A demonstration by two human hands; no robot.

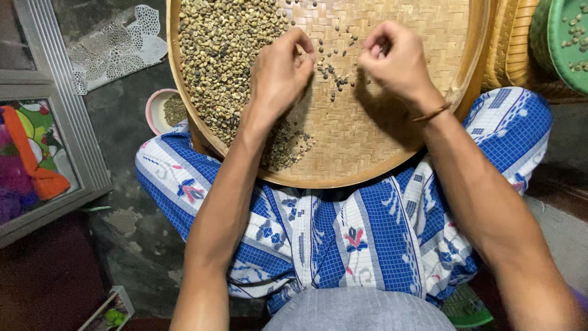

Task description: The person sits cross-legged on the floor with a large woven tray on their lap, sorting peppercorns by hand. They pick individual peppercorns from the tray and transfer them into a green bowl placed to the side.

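Note:
A wide round woven bamboo tray [380,141] rests on my lap, over a blue and white patterned cloth. A heap of pale greenish-brown beans [226,49] fills its left side. A few darker beans [335,75] lie scattered in the middle. My left hand [278,70] hovers at the edge of the heap, fingers curled inward. My right hand [392,58] is above the bare weave to the right, fingertips pinched together; whether a bean sits between them is hidden.
A small pink bowl [160,110] with some beans stands on the dark floor left of the tray. More woven trays and a green tray [566,43] with beans are stacked at the upper right. A framed glass panel [55,153] lies at the left.

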